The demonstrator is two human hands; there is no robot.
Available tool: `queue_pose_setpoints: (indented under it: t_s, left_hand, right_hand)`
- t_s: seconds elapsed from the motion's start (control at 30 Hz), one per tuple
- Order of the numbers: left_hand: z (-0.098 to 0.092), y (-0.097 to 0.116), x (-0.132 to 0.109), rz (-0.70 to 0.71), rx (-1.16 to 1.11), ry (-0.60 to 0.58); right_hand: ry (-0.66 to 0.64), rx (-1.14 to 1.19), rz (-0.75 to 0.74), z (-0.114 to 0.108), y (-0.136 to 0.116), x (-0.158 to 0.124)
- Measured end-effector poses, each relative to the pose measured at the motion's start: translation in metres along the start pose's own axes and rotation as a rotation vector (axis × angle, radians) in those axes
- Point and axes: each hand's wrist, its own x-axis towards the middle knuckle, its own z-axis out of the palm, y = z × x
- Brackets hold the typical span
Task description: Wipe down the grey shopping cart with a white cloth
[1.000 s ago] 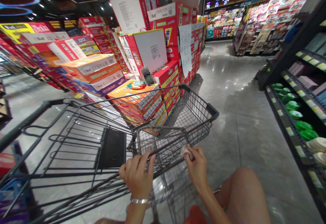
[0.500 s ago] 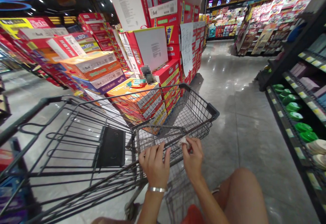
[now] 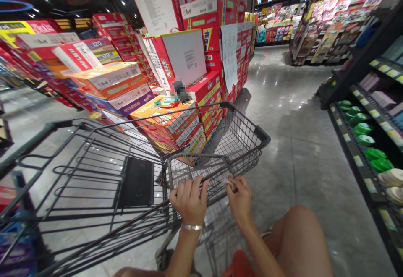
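A dark metal shopping cart [image 3: 263,137] stands in front of me, its wire basket stretching away to the right. My left hand [image 3: 189,203], with a silver band at its wrist, is closed over the cart's near top rail. To its right, my right hand [image 3: 239,197] pinches a small, pale, crumpled wipe [image 3: 228,181] beside the same rail. Most of the wipe is hidden by the fingers, and its exact material is unclear. A black plastic panel [image 3: 138,182] sits in the seat section, left of my hands.
Stacked red and orange cartons [image 3: 170,117] rise just beyond the cart. On the right stands a dark shelf unit [image 3: 355,155] with green bowls [image 3: 362,128]. A grey tiled aisle [image 3: 277,96] runs between them. My bent knee [image 3: 302,235] is at the lower right.
My right hand has shifted slightly down, carrying the wipe to just outside the rail. My left fingers have curled more closely around the rail. The cart has hardly moved.
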Motion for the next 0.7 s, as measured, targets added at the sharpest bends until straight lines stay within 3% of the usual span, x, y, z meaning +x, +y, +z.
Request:
queue_pose_setpoints:
  t_s: [0.1, 0.23, 0.4, 0.7]
  left_hand:
    - [0.0, 0.001, 0.001, -0.004, 0.008, 0.006]
    - [-0.002, 0.002, 0.0, 0.001, 0.006, 0.012]
    - [-0.005, 0.002, -0.003, -0.009, 0.0, -0.006]
    - [-0.005, 0.004, -0.001, -0.035, 0.001, -0.011]
  right_hand:
    - [0.064, 0.005, 0.03, -0.006, 0.001, -0.007]
    - [0.135, 0.041, 0.037, -0.012, -0.017, 0.009]
    - [0.065, 0.071, 0.041, -0.008, -0.033, 0.033]
    - [0.039, 0.038, 0.0, -0.004, -0.026, 0.032]
